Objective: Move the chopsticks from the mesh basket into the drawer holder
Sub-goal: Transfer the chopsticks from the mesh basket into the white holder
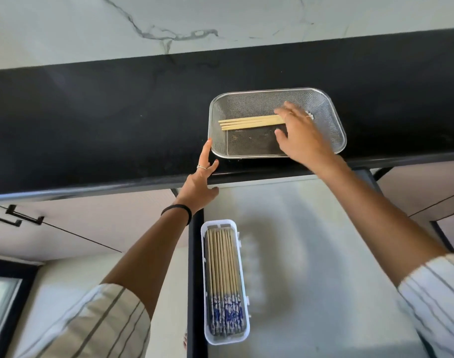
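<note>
Right-hand grip (302, 135) spread over plain wooden chopsticks (250, 122) in the rectangular steel mesh basket (215, 104); loose closure could scatter them short of the white plastic drawer holder (240, 259).

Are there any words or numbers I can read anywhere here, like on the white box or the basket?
None: no words, numbers or labels show.
The white holder has no print on it.
The chopsticks in it end in a blue and white pattern, not letters.
The mesh basket and the chopsticks in the basket are plain.
</note>
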Demonstrator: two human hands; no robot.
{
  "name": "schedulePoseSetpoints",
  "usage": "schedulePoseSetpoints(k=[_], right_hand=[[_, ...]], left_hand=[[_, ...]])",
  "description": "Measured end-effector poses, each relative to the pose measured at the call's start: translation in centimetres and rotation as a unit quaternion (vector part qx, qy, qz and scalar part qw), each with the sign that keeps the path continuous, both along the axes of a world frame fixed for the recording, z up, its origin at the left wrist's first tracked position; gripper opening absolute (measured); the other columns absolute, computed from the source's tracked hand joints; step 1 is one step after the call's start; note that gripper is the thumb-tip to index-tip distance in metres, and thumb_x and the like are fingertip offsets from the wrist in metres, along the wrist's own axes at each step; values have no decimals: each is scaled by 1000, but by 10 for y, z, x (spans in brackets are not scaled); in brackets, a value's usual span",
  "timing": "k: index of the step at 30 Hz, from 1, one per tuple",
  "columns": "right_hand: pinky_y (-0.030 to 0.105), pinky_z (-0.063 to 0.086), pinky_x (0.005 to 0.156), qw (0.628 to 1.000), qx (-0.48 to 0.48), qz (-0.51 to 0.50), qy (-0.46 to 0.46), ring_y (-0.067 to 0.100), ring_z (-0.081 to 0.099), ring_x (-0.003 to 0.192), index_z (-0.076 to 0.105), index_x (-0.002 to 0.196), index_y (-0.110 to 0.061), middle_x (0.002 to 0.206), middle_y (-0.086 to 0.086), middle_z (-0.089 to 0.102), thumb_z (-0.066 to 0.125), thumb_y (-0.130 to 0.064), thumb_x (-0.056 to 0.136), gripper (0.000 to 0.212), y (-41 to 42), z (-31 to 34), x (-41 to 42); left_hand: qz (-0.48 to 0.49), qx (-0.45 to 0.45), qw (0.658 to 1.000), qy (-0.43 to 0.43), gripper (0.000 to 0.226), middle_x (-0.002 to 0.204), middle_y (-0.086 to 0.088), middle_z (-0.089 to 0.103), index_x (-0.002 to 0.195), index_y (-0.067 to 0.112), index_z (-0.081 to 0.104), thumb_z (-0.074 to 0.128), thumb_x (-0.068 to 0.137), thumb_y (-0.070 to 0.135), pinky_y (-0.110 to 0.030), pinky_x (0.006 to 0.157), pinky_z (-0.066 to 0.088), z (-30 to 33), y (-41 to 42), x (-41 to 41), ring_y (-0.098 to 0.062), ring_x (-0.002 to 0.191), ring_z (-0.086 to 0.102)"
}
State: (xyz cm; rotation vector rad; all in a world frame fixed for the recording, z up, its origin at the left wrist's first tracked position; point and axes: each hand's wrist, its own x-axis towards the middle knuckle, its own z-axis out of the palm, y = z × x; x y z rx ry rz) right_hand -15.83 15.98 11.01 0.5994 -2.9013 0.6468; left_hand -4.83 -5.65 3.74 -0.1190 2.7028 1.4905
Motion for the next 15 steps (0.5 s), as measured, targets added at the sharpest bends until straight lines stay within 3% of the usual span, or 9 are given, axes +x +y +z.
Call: schedulePoseSetpoints(k=[4,8,10,12,13,15], right_hand=[[52,17,118,976,184,6,-116,30,9,148,7,153,-26,162,6,6,53,-23,94,74,-6,-19,-56],[54,10,119,961,233,9,-146,27,3,149,1,152,-29,162,3,1,47,-14,94,76,-12,-34,-76],[53,12,118,965,230,0,-126,26,8,149,6,153,-25,162,5,7,45,-7,94,72,-18,-36,-79],[54,26,113,970,234,-7,-68,32,29,142,25,149,-18,154,13,31,46,-3,92,63,-24,-37,-77],[53,35,107,971,238,-6,-31,34,43,131,38,142,-14,141,15,46,47,-2,91,53,-25,-36,-75],[49,44,93,967,254,3,16,35,56,110,53,124,-9,118,14,60,49,1,89,37,-28,-35,-70]], left_hand=[[2,-2,1000,-3,115,147,23,13,148,41,-12,54,77,-20,8,76,33,-2,-1,-1,-20,142,23],[3,-12,1000,1,113,145,32,7,148,43,-11,54,77,-18,9,78,30,-4,-2,0,-18,141,26],[7,-17,1000,6,112,146,30,11,148,43,-10,53,78,-17,8,75,33,-5,-2,0,-17,140,28],[15,-25,1000,7,112,146,25,19,148,44,-10,54,79,-16,6,71,37,-6,-2,1,-18,139,31],[18,-27,999,9,112,143,25,21,148,45,-10,54,79,-15,6,70,38,-6,-2,2,-17,138,32],[20,-22,999,14,111,138,33,19,147,45,-10,53,78,-15,7,71,35,-6,-1,2,-15,138,31]])
